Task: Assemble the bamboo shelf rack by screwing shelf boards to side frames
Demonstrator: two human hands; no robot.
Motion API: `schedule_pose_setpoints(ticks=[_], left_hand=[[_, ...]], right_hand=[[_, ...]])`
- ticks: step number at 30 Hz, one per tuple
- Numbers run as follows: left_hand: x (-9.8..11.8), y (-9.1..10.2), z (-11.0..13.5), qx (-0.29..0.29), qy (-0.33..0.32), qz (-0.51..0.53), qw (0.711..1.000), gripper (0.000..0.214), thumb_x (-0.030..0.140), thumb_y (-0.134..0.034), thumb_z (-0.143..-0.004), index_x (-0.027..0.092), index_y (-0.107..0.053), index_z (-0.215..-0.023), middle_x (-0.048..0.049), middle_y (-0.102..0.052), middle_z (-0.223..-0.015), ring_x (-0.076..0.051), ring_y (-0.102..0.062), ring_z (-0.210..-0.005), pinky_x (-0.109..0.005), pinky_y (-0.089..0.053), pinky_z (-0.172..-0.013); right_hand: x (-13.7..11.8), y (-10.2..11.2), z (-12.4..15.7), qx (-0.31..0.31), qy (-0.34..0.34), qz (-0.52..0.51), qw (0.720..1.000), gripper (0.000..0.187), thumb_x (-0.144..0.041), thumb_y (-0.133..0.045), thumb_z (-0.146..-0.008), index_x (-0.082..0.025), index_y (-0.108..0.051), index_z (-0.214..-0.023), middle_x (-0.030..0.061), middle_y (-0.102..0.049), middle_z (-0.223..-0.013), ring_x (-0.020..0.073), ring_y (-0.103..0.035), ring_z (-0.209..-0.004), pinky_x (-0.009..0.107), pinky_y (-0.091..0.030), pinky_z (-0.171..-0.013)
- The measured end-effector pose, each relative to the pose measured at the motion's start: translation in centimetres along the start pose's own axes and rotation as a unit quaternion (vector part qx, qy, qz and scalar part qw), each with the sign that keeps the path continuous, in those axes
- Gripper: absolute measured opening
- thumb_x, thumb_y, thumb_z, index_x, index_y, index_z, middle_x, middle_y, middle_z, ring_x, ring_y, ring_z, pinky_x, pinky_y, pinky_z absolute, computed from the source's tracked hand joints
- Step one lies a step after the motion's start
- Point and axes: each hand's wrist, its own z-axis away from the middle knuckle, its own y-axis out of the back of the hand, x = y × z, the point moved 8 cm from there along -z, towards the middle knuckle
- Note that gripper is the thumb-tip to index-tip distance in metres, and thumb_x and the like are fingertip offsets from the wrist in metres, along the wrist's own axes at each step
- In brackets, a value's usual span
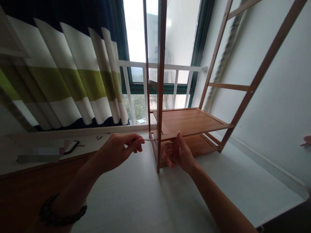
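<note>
Fingers of the left hand (121, 147) are pinched together on a slim metal tool (149, 139), which points straight across to the front post (160, 81) of a wooden shelf unit, level with the front edge of its upper shelf (194, 121). Whether the tip sits in a fastening is too small to tell. On the other side of that post, the right hand (181, 153) is at the shelf's front edge, thumb up against it and the other fingers curled below; how firmly they press, I cannot tell. The unit stands upright on a pale surface (131, 194), with a lower shelf (204, 145) under the one being handled. Judging by the pose, the step in hand is working a fastening where shelf meets post, the right hand steadying the joint. The next move calls for a small twist of the left fingers with the tool kept in line, while the right hand holds the edge square to the post; a tilted tool could slip out.
</note>
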Motion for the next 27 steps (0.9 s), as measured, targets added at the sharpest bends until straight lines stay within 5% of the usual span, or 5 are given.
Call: schedule_pose_setpoints(ticks=[2, 8, 20, 27], left_hand=[[-0.5, -0.3, -0.1, -0.007, 0.012, 0.01, 1.0, 0.029, 0.039, -0.047, -0.087, 0.016, -0.063, -0.079, -0.0005, -0.068, -0.067, -0.012, -0.063, -0.058, -0.021, -0.049, -0.055], [-0.6, -0.8, -0.3, -0.013, 0.04, 0.059, 0.997, 0.029, 0.04, -0.047, -0.087, 0.015, -0.062, -0.081, -0.0004, -0.069, -0.066, -0.011, -0.064, -0.057, -0.022, -0.052, -0.056], [-0.7, -0.7, -0.1, 0.024, 0.053, 0.098, 0.994, 0.029, 0.04, -0.049, -0.085, 0.015, -0.062, -0.076, -0.0007, -0.069, -0.066, -0.013, -0.065, -0.057, -0.023, -0.052, -0.056], [-2.1, -0.9, 0.0, 0.083, 0.085, 0.152, 0.981, 0.027, 0.039, -0.05, -0.085, 0.015, -0.062, -0.08, -0.0024, -0.07, -0.068, -0.014, -0.065, -0.057, -0.026, -0.055, -0.057]], right_hand=[[0.2, -0.5, -0.2, -0.004, -0.007, -0.025, 1.0, 0.076, -0.072, -0.022, -0.08, -0.01, -0.06, -0.059, 0.0043, -0.055, -0.044, 0.0097, -0.045, -0.029, 0.019, -0.025, -0.027], [0.0, -1.0, -0.6, 0.013, 0.034, -0.04, 0.999, 0.068, -0.064, -0.027, -0.085, -0.011, -0.058, -0.113, 0.0028, -0.062, -0.051, 0.0134, -0.053, -0.033, 0.021, -0.035, -0.03], [0.4, -0.4, -2.7, -0.031, 0.0, -0.029, 0.999, 0.058, -0.044, -0.03, -0.081, -0.001, -0.062, -0.104, 0.0051, -0.06, -0.042, 0.0175, -0.054, -0.032, 0.025, -0.04, -0.033], [0.6, -0.2, -4.0, 0.022, 0.034, -0.033, 0.999, 0.057, -0.044, -0.032, -0.077, -0.002, -0.066, -0.094, 0.0022, -0.055, -0.036, 0.0169, -0.051, -0.03, 0.026, -0.04, -0.032]])
